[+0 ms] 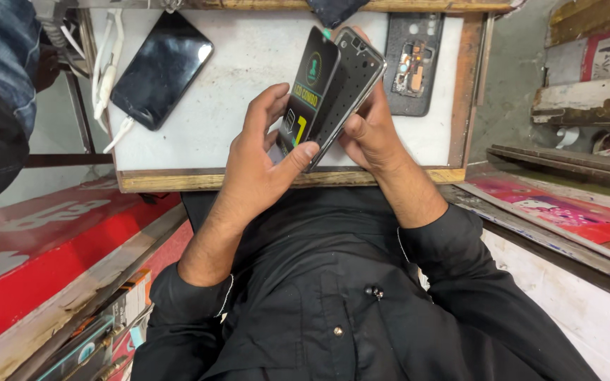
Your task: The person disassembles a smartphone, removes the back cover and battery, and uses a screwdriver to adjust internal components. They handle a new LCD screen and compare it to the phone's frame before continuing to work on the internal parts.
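While the person leans over the white worktop (234, 70), both hands meet above its near edge around two flat pieces held together like an open book. The left hand (259, 159) is clamped on the replacement screen panel (310, 88), thumb pressed against its lower edge and fingers spread behind it. This panel is a slim black rectangle with rounded corners; its face carries a protective film with a round green mark near the top and a yellow and green strip lower down. The right hand (368, 130) is closed on the phone frame (353, 81), fingers wrapped behind it and thumb along its side. The frame is dark, dotted over its inner surface with small pale specks, edged in a shiny metallic rim, with a small cut-out at its upper corner. The two pieces touch along their long inner edges and tilt upright, leaning away from the person, above the middle of the worktop.

Counted out: two hands, one screen panel, one frame. Lying on the worktop are one black smartphone (162, 69) with a glossy screen at the left, set at a slant, and one opened phone back (414, 62) at the right, its small circuit parts showing. Just beside the smartphone run white cables (109, 63). A wooden border (213, 180) rims the worktop.
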Demonstrator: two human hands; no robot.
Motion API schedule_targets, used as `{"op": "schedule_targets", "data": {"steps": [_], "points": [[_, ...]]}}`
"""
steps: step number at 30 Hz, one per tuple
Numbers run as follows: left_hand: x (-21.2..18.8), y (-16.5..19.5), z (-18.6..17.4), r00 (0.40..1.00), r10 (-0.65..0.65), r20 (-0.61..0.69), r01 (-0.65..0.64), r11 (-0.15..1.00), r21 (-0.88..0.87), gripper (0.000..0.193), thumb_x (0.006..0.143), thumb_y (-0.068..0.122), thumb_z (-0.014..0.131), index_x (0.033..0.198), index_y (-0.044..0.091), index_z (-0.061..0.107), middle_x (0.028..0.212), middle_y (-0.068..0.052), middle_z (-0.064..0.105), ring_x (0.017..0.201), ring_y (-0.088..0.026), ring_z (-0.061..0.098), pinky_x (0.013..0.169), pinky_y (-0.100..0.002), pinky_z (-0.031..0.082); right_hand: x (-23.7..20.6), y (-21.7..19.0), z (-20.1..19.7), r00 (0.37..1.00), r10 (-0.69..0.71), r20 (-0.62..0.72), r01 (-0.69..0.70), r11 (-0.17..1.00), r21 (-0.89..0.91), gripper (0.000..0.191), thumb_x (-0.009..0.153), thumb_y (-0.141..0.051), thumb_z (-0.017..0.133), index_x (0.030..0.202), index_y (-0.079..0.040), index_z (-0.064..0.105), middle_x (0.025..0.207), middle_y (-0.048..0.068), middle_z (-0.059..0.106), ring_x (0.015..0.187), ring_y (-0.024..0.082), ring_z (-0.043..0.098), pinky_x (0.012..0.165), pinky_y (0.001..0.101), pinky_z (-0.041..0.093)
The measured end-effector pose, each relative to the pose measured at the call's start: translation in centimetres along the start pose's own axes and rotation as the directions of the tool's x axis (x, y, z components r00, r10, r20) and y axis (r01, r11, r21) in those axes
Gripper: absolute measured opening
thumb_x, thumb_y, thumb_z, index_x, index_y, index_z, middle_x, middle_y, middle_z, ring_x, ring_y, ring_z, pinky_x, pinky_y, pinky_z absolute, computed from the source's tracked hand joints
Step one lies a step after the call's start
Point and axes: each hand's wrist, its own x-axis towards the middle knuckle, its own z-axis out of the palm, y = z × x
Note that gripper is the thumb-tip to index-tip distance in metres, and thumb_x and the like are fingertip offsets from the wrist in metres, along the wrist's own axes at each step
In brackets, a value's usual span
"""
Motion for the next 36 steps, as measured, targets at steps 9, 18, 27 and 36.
{"op": "schedule_targets", "data": {"steps": [9,18,27,36], "points": [[-0.1,0.2,0.1,0.986,0.168,0.014,-0.164,0.94,0.3,0.086,0.09,0.027,0.085,0.156,0.005,0.035,0.15,-0.025,0.054,0.141,-0.04,0.056,0.116,-0.045,0.047,0.9,-0.5,0.4,1.0,-0.024,0.018,0.024,1.0,0.003,0.106,0.08,-0.045,0.093,0.155,-0.008,0.027,0.152,0.021,0.05,0.15,0.038,0.049,0.116,0.0555,0.05],[0.5,0.1,1.2,0.986,0.164,0.001,-0.156,0.936,0.314,0.088,0.09,0.032,0.086,0.155,0.006,0.034,0.146,-0.022,0.056,0.136,-0.037,0.059,0.112,-0.045,0.05,1.0,0.1,0.4,0.996,-0.027,0.084,0.028,0.999,-0.015,0.099,0.082,-0.04,0.092,0.154,-0.005,0.033,0.153,0.022,0.05,0.149,0.036,0.05,0.114,0.0561,0.051],[0.5,0.1,1.7,0.974,0.228,-0.011,-0.207,0.904,0.374,0.086,0.087,0.033,0.087,0.152,0.007,0.038,0.15,-0.024,0.052,0.138,-0.04,0.056,0.113,-0.047,0.049,1.0,0.2,0.3,0.99,-0.026,0.136,0.026,1.0,0.001,0.096,0.084,-0.039,0.091,0.154,-0.005,0.034,0.154,0.022,0.051,0.149,0.034,0.051,0.118,0.0542,0.051],[0.1,0.8,2.4,0.969,0.247,-0.033,-0.209,0.879,0.429,0.078,0.088,0.037,0.086,0.148,0.008,0.046,0.159,-0.027,0.042,0.142,-0.04,0.052,0.113,-0.047,0.05,0.8,-0.2,0.6,0.985,0.026,0.172,-0.014,0.997,-0.071,0.097,0.083,-0.044,0.091,0.152,0.002,0.04,0.154,0.022,0.053,0.143,0.033,0.056,0.117,0.0539,0.054]]}}
